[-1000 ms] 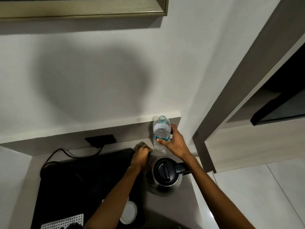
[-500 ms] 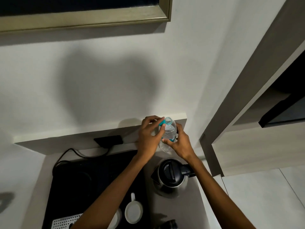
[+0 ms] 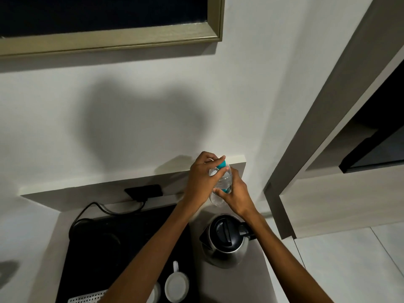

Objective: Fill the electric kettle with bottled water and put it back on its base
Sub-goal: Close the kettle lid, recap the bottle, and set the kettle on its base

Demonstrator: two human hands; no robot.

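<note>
A small clear water bottle (image 3: 225,182) with a teal label is held upright above the counter's back edge. My right hand (image 3: 235,194) is wrapped around its lower body. My left hand (image 3: 202,178) grips the top, fingers closed on the teal cap (image 3: 222,164). Below the hands a steel electric kettle (image 3: 225,241) with a black lid, shut, stands on the grey counter, handle pointing right. Its round black base (image 3: 94,235) sits on the dark tray at the left, with a cord running to a wall socket.
A black tray (image 3: 131,248) covers the counter's left part and holds a white cup (image 3: 176,286), a second cup partly hidden by my arm, and a perforated white item (image 3: 87,298). A wall socket (image 3: 144,191) is behind. A cabinet panel (image 3: 284,193) stands at the right.
My left hand rose from the counter beside the kettle to the bottle's top and put the teal cap on the open neck. The bottle now tilts slightly.
</note>
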